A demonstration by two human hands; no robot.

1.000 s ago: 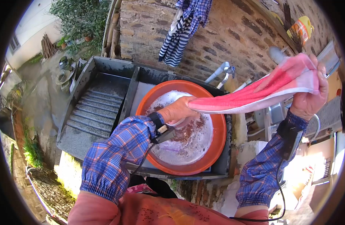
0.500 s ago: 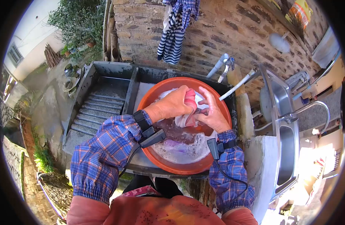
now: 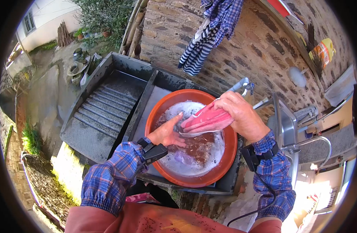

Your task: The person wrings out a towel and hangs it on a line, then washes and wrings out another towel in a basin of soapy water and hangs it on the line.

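Note:
Over the orange basin [image 3: 231, 155], a pink cloth with white edges [image 3: 208, 119] hangs bunched from my right hand [image 3: 242, 115], whose fingers are closed on its upper end. The cloth's lower left end is just above the foamy water [image 3: 190, 163]. My left hand [image 3: 167, 133] is at the left of the basin, thumb and fingers spread apart, beside the cloth's lower end and holding nothing. Something purple shows blurred under the foam.
The basin stands in a dark stone sink with a ribbed washboard [image 3: 104, 110] on its left. Behind are a tap [image 3: 246, 86] and striped clothing [image 3: 198, 50] hanging by a brick wall. A metal sink [image 3: 286, 120] stands to the right.
Half a second ago both hands were together on the bunched cloth over the basin. Now my left hand has let go and opened, and my right hand has lifted the cloth up and right.

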